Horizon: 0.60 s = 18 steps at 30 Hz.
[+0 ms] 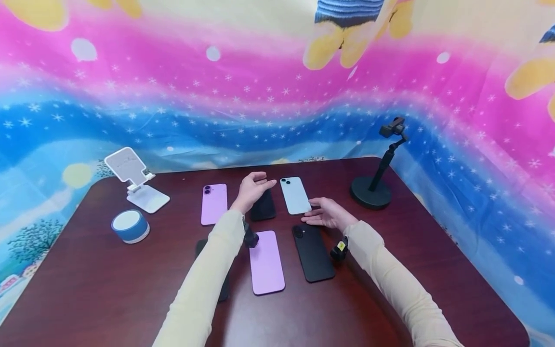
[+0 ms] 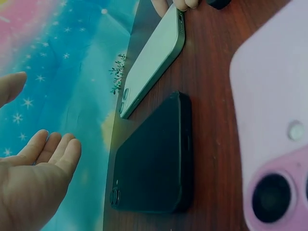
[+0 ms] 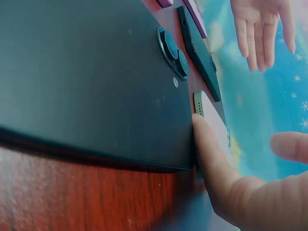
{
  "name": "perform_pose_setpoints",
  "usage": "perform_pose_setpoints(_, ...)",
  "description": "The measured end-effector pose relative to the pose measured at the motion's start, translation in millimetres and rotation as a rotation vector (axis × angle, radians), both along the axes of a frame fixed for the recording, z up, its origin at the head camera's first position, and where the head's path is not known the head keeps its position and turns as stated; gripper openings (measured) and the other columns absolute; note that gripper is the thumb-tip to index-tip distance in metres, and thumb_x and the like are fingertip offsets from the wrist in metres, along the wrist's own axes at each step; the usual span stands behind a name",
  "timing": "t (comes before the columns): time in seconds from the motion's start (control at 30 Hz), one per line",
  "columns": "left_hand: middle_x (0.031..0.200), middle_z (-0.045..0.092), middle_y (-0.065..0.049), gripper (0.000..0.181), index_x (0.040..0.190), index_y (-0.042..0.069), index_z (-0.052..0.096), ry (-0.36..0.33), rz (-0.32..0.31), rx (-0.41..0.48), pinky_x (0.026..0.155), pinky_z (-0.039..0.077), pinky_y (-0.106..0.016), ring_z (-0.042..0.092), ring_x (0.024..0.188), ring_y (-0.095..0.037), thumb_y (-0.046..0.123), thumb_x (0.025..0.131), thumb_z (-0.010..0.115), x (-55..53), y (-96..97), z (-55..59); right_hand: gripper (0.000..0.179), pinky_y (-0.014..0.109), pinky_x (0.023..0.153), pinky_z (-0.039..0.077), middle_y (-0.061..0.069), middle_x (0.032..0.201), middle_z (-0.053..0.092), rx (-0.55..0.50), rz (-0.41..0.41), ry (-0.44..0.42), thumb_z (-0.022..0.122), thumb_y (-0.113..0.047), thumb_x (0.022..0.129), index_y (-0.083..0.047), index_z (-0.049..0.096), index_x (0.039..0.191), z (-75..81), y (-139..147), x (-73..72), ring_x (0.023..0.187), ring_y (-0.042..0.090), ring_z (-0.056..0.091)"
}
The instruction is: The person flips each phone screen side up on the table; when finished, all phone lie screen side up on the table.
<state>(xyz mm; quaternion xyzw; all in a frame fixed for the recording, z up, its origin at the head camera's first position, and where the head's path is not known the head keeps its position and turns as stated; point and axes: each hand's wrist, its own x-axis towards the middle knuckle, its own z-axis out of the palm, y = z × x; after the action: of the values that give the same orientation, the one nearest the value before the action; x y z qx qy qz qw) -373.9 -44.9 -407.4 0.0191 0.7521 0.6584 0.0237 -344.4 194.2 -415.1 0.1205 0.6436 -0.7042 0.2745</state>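
Observation:
My right hand (image 1: 328,213) touches the lower right corner of a pale mint phone (image 1: 295,196) that lies back-up on the table. In the right wrist view, a finger of that hand (image 3: 236,190) lies along the mint phone's bottom end (image 3: 198,103), the thumb held apart. My left hand (image 1: 254,189) hovers over the far black phone (image 1: 263,210), fingers loosely bent and nothing in them; the left wrist view shows its palm (image 2: 41,173) beside that black phone (image 2: 156,159). Nearer me lie a lavender phone (image 1: 267,267) and a matte black phone (image 1: 314,258).
Another lavender phone (image 1: 214,207) lies at the back left; my left sleeve partly hides a further dark phone (image 1: 224,291). A white folding stand (image 1: 149,197) and a blue-and-white cylinder (image 1: 130,226) stand left. At the right rises a black stand (image 1: 371,192). Printed cloth hangs behind the table.

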Motion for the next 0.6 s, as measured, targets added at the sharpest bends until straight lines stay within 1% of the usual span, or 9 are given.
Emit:
perform_pose_setpoints(0.17,0.142,0.046,-0.023,0.055,0.135,0.0,0.047,-0.03,-0.026,0.001,0.109,0.039,-0.041,0.046,0.132,-0.031,0.02,0.089,0.069,-5.8,9.4,-0.1,0.054,0.044,0.108,0.038,0.033,0.144,0.03,0.015,-0.003,0.005,0.036,-0.022,0.103,-0.001,0.02,0.151,1.3,1.9,-1.0,0.132,0.042,0.042)
perform_pose_setpoints(0.4,0.144,0.042,-0.024,0.055,0.137,-0.003,0.042,-0.033,-0.056,-0.018,0.11,0.037,-0.043,0.041,0.136,-0.033,0.018,0.092,0.064,-17.8,18.9,-11.7,0.054,0.045,0.109,0.038,0.033,0.144,0.032,0.015,-0.014,-0.019,0.036,-0.021,0.103,0.0,0.02,0.151,1.8,0.3,-1.7,0.133,0.041,0.042)
perform_pose_setpoints(0.5,0.144,0.041,-0.023,0.054,0.139,-0.005,0.038,-0.056,-0.063,-0.013,0.111,0.036,-0.044,0.039,0.136,-0.033,0.016,0.095,0.059,-21.9,22.3,-15.7,0.054,0.044,0.109,0.038,0.033,0.144,0.033,0.025,-0.015,-0.024,0.036,-0.022,0.103,0.0,0.02,0.151,2.0,-0.6,-1.9,0.133,0.041,0.042)
perform_pose_setpoints(0.6,0.143,0.043,-0.022,0.052,0.142,-0.005,0.036,-0.089,-0.061,-0.007,0.112,0.035,-0.044,0.041,0.134,-0.033,0.015,0.098,0.053,-26.3,26.9,-17.9,0.053,0.044,0.109,0.038,0.033,0.143,0.034,0.037,-0.03,-0.023,0.037,-0.021,0.103,-0.001,0.023,0.15,1.5,0.3,-1.9,0.132,0.041,0.043)
